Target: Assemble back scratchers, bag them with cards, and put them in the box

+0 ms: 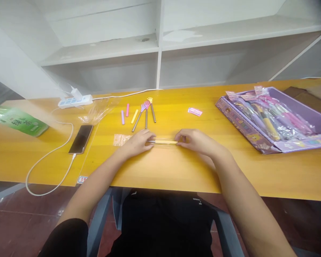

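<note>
Near the table's front edge lies a yellow-handled back scratcher (166,142) in a clear plastic wrapper, level and crosswise between my hands. My left hand (140,143) pinches its metal-rod end; the head is hidden beneath that hand. The wrapper's orange printed end (121,140) sticks out to the left. At the handle's right end, the fingers of my right hand (194,141) are closed on the tip. Beyond them lie several metal rods with hand-shaped heads, purple (143,106), pink (147,104) and yellow (150,100). Beside these are loose purple (122,117), pink (127,110) and yellow (134,116) handles.
At right stands a purple display box (291,146) with several wrapped back scratchers (273,114). A small pink card (195,111) lies mid-table. To the left are a charging phone (81,139), its white cable (29,173), a power strip (75,101), crumpled clear plastic (96,109) and a green bottle (20,120).
</note>
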The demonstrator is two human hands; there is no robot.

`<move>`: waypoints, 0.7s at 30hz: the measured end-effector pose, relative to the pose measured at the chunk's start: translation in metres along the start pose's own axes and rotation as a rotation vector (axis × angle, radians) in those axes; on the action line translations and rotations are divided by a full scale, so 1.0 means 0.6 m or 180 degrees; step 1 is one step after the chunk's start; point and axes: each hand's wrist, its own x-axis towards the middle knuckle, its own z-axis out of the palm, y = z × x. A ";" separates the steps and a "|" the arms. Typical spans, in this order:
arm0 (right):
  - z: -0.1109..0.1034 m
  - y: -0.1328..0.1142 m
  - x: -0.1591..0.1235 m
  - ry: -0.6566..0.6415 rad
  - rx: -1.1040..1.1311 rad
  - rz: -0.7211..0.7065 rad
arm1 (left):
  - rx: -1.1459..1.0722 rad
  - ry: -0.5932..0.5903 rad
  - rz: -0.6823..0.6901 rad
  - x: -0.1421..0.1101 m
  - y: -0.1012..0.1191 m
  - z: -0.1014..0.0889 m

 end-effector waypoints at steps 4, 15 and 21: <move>-0.002 -0.005 -0.002 -0.0003 -0.0012 0.0070 | -0.0082 0.0001 -0.0018 -0.001 0.001 0.002; 0.011 -0.006 0.005 0.0005 0.0025 -0.0191 | -0.0056 0.0085 0.0126 0.000 0.005 0.016; 0.009 -0.001 0.006 0.0076 -0.0027 -0.0308 | -0.0080 0.0092 0.0109 0.000 0.006 0.017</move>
